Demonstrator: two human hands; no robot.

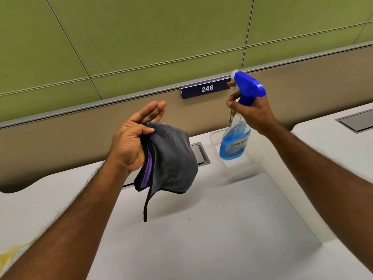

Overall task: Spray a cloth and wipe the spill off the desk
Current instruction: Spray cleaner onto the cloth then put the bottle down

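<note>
You are at the spraying step: cloth up, bottle raised, nothing wiped yet. In the head view, your left hand point(133, 138) sits at centre frame with its fingers stretched out nearly flat and the thumb pinning the grey cloth point(171, 158) against the palm; the cloth hangs folded off that hand, a purple inner layer showing at its left edge and a dark hem trailing down toward the counter point(201, 239). Your right hand point(250, 112), right of centre, is wrapped around the neck of the bottle point(236, 138), with a finger on the trigger under the blue head; blue liquid fills its lower part. The nozzle points left, toward the cloth, which is near but apart from it. Next, I would squeeze the trigger with the nozzle kept on the cloth's broad grey face. A yellow smear point(14, 255) at the lower left edge is probably the spill to wipe afterwards.
</note>
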